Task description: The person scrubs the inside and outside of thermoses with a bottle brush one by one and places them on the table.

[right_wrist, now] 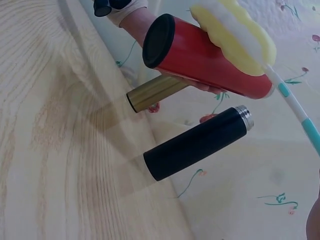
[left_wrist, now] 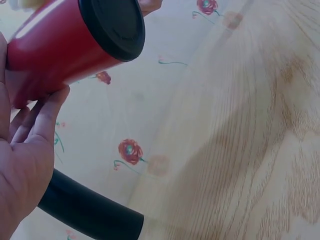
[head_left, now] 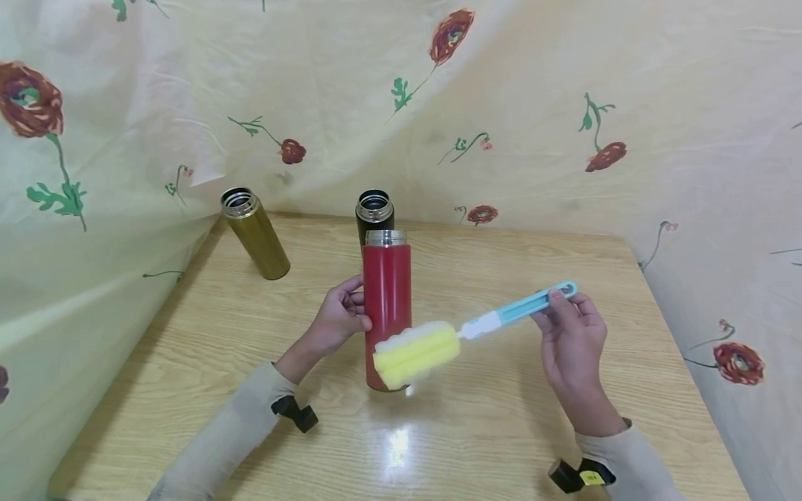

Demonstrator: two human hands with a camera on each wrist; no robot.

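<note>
My left hand (head_left: 351, 313) grips a red steel flask (head_left: 387, 292) round its middle, upright, with its open steel mouth on top. In the left wrist view my fingers (left_wrist: 30, 130) curl round the red flask (left_wrist: 55, 45), whose black base shows free of the table. My right hand (head_left: 564, 313) pinches the blue handle (head_left: 532, 303) of a bottle brush near its looped end. The brush's yellow-and-white sponge head (head_left: 416, 353) lies across the front of the flask's lower part, also seen against the flask (right_wrist: 210, 60) as the sponge (right_wrist: 235, 30).
A black flask (head_left: 374, 212) stands open just behind the red one, and a gold flask (head_left: 255, 235) stands at the back left. The wooden table (head_left: 501, 431) is walled by flowered cloth (head_left: 564, 104) at the back and both sides.
</note>
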